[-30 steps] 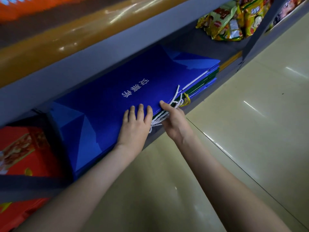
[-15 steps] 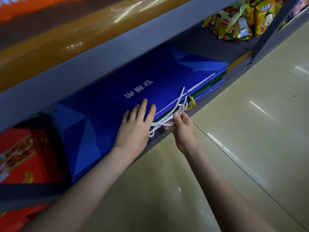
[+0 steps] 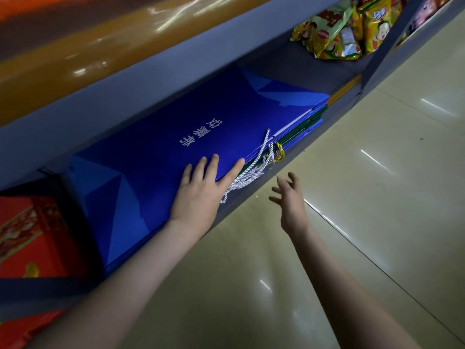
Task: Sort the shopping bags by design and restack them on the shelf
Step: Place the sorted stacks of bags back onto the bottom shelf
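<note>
Tho hidden, green bags (image 3: 305, 125) (edges only)

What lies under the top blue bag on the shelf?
Only edges show: green bags and another blue bag, with white cords and a yellow cord hanging out. Their printed faces are covered.

A stack of flat blue paper shopping bags (image 3: 176, 147) lies on the grey metal shelf (image 3: 302, 69), with a red cardboard box (image 3: 30, 235) to its left and yellow-green plastic snack packets (image 3: 339, 34) far to its right. The left hand (image 3: 201, 195) rests on the stack's front edge, and the white twisted cord handles (image 3: 251, 172) hang just right of it. The right hand (image 3: 289, 200) is before the shelf, apart from them.
</note>
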Available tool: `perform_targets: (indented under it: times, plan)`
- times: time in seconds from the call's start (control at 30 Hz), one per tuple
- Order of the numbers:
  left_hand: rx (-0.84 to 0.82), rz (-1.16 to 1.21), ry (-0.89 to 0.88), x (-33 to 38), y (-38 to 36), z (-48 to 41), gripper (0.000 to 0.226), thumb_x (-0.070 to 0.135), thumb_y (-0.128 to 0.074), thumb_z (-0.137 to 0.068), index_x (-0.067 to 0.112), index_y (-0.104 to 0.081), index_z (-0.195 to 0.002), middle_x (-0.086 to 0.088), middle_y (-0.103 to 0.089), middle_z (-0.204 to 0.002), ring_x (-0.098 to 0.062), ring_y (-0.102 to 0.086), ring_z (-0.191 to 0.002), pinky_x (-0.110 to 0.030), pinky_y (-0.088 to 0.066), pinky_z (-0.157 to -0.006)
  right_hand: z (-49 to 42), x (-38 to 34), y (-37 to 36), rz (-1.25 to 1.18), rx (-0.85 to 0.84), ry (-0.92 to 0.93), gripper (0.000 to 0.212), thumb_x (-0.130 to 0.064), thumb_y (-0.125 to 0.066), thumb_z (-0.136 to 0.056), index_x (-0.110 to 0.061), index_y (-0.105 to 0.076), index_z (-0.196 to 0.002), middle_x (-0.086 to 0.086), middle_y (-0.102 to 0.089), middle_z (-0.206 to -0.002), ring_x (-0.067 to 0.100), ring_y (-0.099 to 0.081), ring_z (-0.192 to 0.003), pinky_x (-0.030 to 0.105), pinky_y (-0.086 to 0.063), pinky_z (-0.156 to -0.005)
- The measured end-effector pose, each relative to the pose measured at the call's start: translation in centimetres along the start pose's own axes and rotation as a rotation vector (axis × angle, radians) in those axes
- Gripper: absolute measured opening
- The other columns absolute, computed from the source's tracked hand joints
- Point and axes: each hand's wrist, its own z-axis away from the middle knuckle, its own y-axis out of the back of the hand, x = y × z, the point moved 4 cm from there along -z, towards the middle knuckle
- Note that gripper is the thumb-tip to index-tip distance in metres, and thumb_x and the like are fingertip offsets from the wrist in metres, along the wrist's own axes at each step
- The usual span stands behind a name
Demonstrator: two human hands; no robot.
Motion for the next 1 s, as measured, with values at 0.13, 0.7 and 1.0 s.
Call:
perform_targets:
  times: [0.13, 0.7, 1.0]
  plan:
    - [0.028, -0.015, -0.038, 0.4, 0.2, 0.1, 0.093, 0.014, -0.062, -0.081, 0.034, 0.001, -0.147, -0.018, -0.035, -0.148, -0.039, -0.041, -0.129, -0.048, -0.036, -0.106, 1.9, -2.3, -3.4, -0.125, -0.194, 0.124, 0.091, -0.046, -0.06, -0.085, -0.029, -0.001, -0.151, -0.005, -0.02, -0.156, 0.01, -0.025, -0.141, 0.034, -0.021, -0.114]
    - [-0.222, -0.041, -0.055, 1.5, -0.4, 0.4, 0.077, 0.03, -0.072, -0.076, 0.01, -0.04, -0.142, -0.012, -0.046, -0.142, -0.034, -0.05, -0.124, -0.044, -0.041, -0.103, -1.8, -2.9, -6.6, -0.468, -0.033, -0.115, 0.067, -0.005, -0.068, -0.083, -0.019, -0.017, -0.125, 0.006, -0.051, -0.113, 0.019, -0.062, -0.095, 0.037, -0.056, -0.082]
    - [-0.127, 0.32, 0.067, 0.5, 3.5, -4.7, 0.075, 0.068, -0.038, -0.086, 0.02, -0.028, -0.143, -0.009, -0.029, -0.147, -0.028, -0.029, -0.134, -0.042, -0.022, -0.11, -5.2, -9.3, -1.6, 0.521, 0.283, 0.262, 0.116, -0.051, -0.082, -0.061, -0.015, -0.015, -0.149, 0.009, -0.032, -0.147, 0.025, -0.032, -0.135, 0.039, -0.029, -0.111]
